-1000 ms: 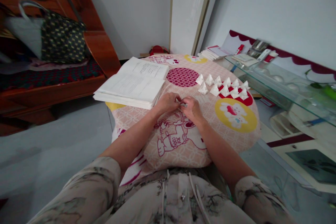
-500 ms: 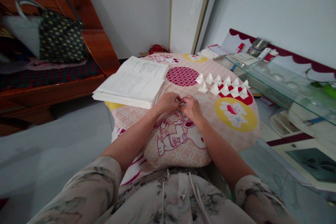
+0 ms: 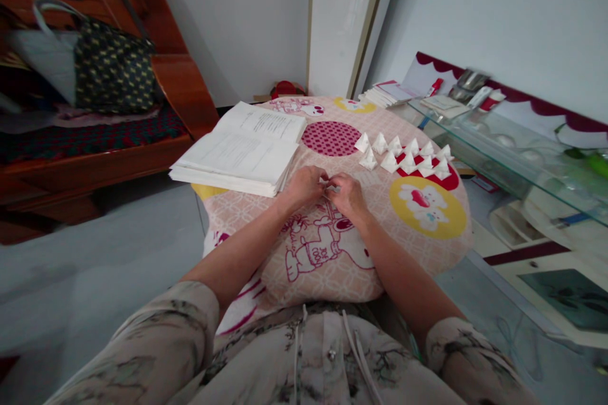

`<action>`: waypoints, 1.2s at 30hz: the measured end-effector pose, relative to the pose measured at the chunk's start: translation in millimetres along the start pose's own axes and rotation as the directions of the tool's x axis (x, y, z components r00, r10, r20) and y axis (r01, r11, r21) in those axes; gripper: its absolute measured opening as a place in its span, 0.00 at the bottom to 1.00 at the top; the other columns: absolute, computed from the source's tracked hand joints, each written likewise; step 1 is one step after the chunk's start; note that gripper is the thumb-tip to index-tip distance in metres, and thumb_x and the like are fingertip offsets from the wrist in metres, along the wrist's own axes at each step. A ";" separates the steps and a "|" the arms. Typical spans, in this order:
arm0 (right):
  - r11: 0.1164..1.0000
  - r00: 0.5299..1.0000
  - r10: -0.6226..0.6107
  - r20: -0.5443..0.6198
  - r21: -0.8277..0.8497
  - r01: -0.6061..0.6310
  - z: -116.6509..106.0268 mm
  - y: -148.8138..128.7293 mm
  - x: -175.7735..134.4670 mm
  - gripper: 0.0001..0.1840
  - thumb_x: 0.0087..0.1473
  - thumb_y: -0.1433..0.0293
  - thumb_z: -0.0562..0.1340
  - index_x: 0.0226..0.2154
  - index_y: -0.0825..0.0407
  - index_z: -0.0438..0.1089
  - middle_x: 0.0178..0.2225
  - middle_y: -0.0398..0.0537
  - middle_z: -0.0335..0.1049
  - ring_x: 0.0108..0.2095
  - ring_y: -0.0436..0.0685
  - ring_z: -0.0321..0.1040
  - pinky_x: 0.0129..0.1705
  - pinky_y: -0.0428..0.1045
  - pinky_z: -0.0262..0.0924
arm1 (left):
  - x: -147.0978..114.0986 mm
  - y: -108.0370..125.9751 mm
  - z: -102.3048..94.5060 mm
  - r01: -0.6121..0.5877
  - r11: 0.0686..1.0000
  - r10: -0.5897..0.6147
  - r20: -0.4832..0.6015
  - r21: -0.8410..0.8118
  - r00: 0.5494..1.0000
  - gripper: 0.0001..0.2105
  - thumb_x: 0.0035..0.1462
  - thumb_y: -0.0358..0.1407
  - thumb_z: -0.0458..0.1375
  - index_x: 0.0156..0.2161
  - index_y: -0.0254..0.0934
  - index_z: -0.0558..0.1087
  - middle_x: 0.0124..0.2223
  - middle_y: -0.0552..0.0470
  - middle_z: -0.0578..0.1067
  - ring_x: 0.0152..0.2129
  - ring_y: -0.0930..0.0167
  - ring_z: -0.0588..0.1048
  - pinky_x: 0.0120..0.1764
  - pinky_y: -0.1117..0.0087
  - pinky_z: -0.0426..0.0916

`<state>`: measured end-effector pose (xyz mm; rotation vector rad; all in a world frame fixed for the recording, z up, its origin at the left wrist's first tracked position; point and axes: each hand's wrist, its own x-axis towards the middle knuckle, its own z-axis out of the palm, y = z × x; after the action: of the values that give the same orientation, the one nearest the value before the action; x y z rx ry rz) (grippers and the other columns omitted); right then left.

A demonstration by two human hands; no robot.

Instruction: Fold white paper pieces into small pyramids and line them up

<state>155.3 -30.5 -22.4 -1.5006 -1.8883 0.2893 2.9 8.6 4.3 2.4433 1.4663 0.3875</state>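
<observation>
My left hand and my right hand meet over the middle of the round table, fingertips pinched together. Whatever lies between the fingers is too small and too covered to make out. Left of my hands lies an open book, a thick stack of white pages with print on the upper part. To the right, several small folded white paper pieces with pointed tops stand in two rows. A patterned pink tablecloth lies under everything.
A glass shelf runs along the right side, holding a metal container, a red marker and papers. A stack of booklets sits at the table's far edge. On the left stands a wooden bench with a dotted bag.
Both hands stay pinched together in the same place, with hardly any movement of the fingers. The whole view has shifted very slightly.
</observation>
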 end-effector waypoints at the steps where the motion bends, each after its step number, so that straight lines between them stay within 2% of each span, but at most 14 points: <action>1: 1.000 1.000 0.000 -0.006 0.009 0.000 -0.8 -0.3 -0.2 0.06 0.49 0.77 0.66 0.29 0.51 0.76 0.37 0.50 0.76 0.42 0.59 0.72 0.48 0.53 0.65 | 0.0 -1.0 0.3 -0.005 1.000 0.005 0.000 0.005 1.000 0.14 0.62 0.32 0.59 0.51 0.38 0.80 0.47 0.45 0.82 0.45 0.65 0.78 0.50 0.67 0.71; 7: 1.000 1.000 0.025 -0.003 0.010 -0.025 -7.0 -2.5 -2.2 0.07 0.49 0.78 0.66 0.28 0.51 0.77 0.35 0.49 0.77 0.40 0.58 0.73 0.47 0.52 0.65 | -1.9 -8.0 2.7 -0.031 0.999 0.031 -0.009 0.036 0.999 0.19 0.61 0.28 0.55 0.55 0.37 0.78 0.52 0.46 0.81 0.50 0.65 0.77 0.56 0.67 0.69; 13: 1.000 1.000 0.021 0.003 0.006 -0.021 -8.3 -3.1 -4.0 0.09 0.49 0.79 0.65 0.29 0.50 0.77 0.36 0.49 0.78 0.42 0.59 0.73 0.49 0.53 0.65 | -5.5 -2.7 -3.7 -0.033 0.999 0.033 0.008 0.023 0.999 0.24 0.58 0.24 0.52 0.58 0.35 0.76 0.54 0.45 0.80 0.52 0.66 0.77 0.58 0.68 0.68; 16: 1.000 1.000 0.026 0.000 0.004 -0.026 -8.1 -2.7 -3.9 0.09 0.49 0.80 0.64 0.29 0.51 0.77 0.36 0.50 0.78 0.42 0.59 0.73 0.49 0.52 0.65 | -4.4 -3.5 -10.0 -0.009 1.000 0.009 0.027 -0.008 1.000 0.25 0.55 0.23 0.53 0.58 0.34 0.77 0.50 0.45 0.82 0.48 0.67 0.78 0.55 0.69 0.70; 19: 1.000 0.999 0.032 0.004 -0.001 -0.032 -8.4 -2.6 -3.6 0.08 0.50 0.79 0.64 0.29 0.51 0.77 0.36 0.49 0.78 0.41 0.58 0.73 0.48 0.52 0.65 | -2.0 -10.6 -14.4 0.007 0.996 -0.006 0.012 -0.094 1.000 0.22 0.56 0.24 0.52 0.54 0.31 0.79 0.41 0.44 0.83 0.40 0.67 0.80 0.50 0.69 0.73; 23: 0.999 0.999 0.046 0.002 -0.019 -0.046 -8.9 -3.0 -3.3 0.07 0.49 0.78 0.65 0.29 0.52 0.77 0.35 0.50 0.77 0.40 0.59 0.72 0.46 0.52 0.65 | -1.6 -18.7 -16.6 -0.079 0.965 0.054 -0.104 -0.251 0.993 0.21 0.55 0.23 0.48 0.44 0.31 0.82 0.40 0.45 0.83 0.36 0.69 0.80 0.44 0.70 0.74; 26: 0.999 0.999 0.047 -0.004 -0.010 -0.047 -8.5 -2.9 -3.4 0.07 0.49 0.78 0.65 0.30 0.52 0.78 0.36 0.50 0.78 0.41 0.59 0.73 0.46 0.52 0.64 | -4.7 -14.9 -16.9 -0.197 0.930 0.146 -0.180 -0.312 0.973 0.18 0.55 0.25 0.49 0.41 0.33 0.82 0.43 0.46 0.82 0.40 0.69 0.79 0.46 0.70 0.74; 28: 0.998 0.998 0.055 -0.005 -0.006 -0.055 -8.1 -2.8 -3.5 0.06 0.50 0.77 0.65 0.30 0.52 0.78 0.35 0.49 0.78 0.40 0.59 0.73 0.45 0.51 0.64 | -7.1 -8.5 -15.6 -0.243 0.912 0.195 -0.174 -0.329 0.965 0.15 0.57 0.29 0.52 0.41 0.33 0.81 0.45 0.46 0.82 0.42 0.69 0.78 0.45 0.71 0.74; 32: 0.999 0.999 0.050 -0.010 -0.010 -0.050 -8.3 -2.5 -3.8 0.05 0.51 0.75 0.66 0.30 0.52 0.78 0.34 0.51 0.78 0.39 0.59 0.73 0.44 0.51 0.64 | -10.0 2.9 -9.5 -0.195 0.962 0.179 -0.094 -0.194 0.979 0.11 0.57 0.32 0.57 0.41 0.34 0.81 0.44 0.46 0.81 0.42 0.67 0.78 0.47 0.69 0.73; 36: 0.998 0.998 0.056 -0.015 0.017 -0.056 -10.8 -1.3 -3.9 0.08 0.48 0.76 0.66 0.32 0.52 0.79 0.36 0.51 0.79 0.39 0.59 0.73 0.45 0.52 0.65 | -12.0 5.3 -5.0 -0.123 0.992 0.123 -0.037 0.003 0.992 0.12 0.58 0.32 0.57 0.42 0.35 0.81 0.44 0.44 0.81 0.43 0.64 0.78 0.47 0.66 0.71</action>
<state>161.5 -37.1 -15.3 -1.5422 -1.8301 0.3178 0.0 -4.0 9.8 2.5478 1.3339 0.4605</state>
